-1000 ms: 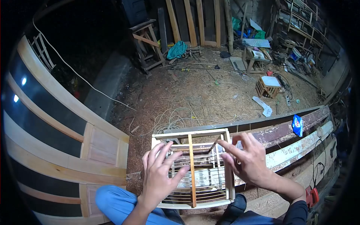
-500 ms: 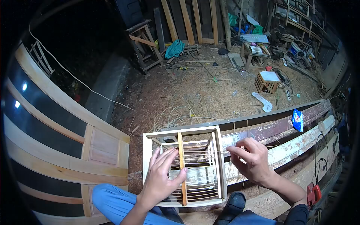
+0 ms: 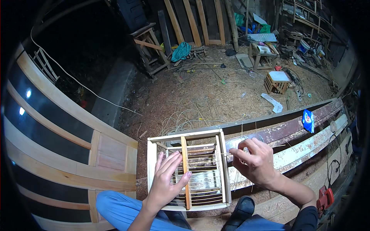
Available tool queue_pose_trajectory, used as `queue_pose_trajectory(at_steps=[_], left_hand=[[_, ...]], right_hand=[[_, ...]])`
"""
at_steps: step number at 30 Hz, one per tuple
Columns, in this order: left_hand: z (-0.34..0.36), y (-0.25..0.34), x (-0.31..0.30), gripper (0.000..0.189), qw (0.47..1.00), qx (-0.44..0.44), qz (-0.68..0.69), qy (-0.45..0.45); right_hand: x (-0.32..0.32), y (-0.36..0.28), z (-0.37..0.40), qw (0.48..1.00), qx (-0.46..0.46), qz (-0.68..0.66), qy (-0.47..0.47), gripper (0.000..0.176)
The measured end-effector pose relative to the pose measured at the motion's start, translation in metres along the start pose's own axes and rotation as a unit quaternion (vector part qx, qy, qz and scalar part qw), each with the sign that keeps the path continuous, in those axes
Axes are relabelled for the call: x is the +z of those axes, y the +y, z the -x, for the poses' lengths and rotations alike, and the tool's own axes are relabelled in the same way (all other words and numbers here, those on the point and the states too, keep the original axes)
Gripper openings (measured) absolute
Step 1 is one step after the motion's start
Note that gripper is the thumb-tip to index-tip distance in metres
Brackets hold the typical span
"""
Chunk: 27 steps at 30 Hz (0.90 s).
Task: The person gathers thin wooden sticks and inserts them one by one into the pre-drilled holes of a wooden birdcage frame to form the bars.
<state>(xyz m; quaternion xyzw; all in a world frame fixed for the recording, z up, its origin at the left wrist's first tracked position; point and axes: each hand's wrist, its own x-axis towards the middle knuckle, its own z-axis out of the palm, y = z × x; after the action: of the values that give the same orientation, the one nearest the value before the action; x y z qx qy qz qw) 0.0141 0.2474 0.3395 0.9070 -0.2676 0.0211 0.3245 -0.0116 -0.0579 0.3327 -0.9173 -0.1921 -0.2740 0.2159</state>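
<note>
A small wooden frame (image 3: 226,173) with thin parallel rods stands between my knees and the planks. My left hand (image 3: 165,181) lies spread over its left part, the thumb against the orange-brown middle slat (image 3: 186,165). At the right side of the frame, my right hand (image 3: 255,161) pinches the end of a thin stick (image 3: 226,154) that passes through the frame's right side. More thin sticks lie on the planks beneath my right hand.
Long planks (image 3: 300,148) run off to the right, with a blue packet (image 3: 308,121) on them and a red power tool (image 3: 325,198) beside. A large panelled wooden piece (image 3: 111,150) fills the left. Coiled strips (image 3: 181,119) lie on the ground beyond the frame.
My right hand has moved slightly left, closer to the frame's side, with the stick. My left hand stays at the middle slat. The whole view has shifted a little.
</note>
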Motion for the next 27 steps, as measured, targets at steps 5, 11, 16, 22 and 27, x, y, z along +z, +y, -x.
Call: queue_pose_trajectory(at_steps=[5,11,16,22,27], left_hand=[[0.0008,0.0038,-0.0008,0.059,1.0,-0.011,0.006,0.001],[0.0028,0.0044,-0.0011,0.059,1.0,-0.003,-0.024,0.013],[0.0037,0.0052,-0.0013,0.059,1.0,-0.019,0.005,0.024],[0.0031,0.0043,-0.0011,0.058,0.999,-0.018,0.006,0.026],[0.0029,0.004,-0.0001,0.058,0.999,-0.018,0.009,0.029]], right_hand=[[-0.003,-0.0023,-0.0034,1.0,-0.009,0.0,0.0,0.03],[-0.0019,-0.0037,-0.0037,1.0,-0.011,0.013,0.007,0.029],[-0.0005,-0.0001,-0.0021,1.0,-0.011,0.0,0.011,0.028],[-0.0041,-0.0032,0.0001,1.0,-0.01,0.002,-0.004,0.028],[-0.0006,-0.0021,0.004,1.0,-0.001,0.001,-0.002,0.032]])
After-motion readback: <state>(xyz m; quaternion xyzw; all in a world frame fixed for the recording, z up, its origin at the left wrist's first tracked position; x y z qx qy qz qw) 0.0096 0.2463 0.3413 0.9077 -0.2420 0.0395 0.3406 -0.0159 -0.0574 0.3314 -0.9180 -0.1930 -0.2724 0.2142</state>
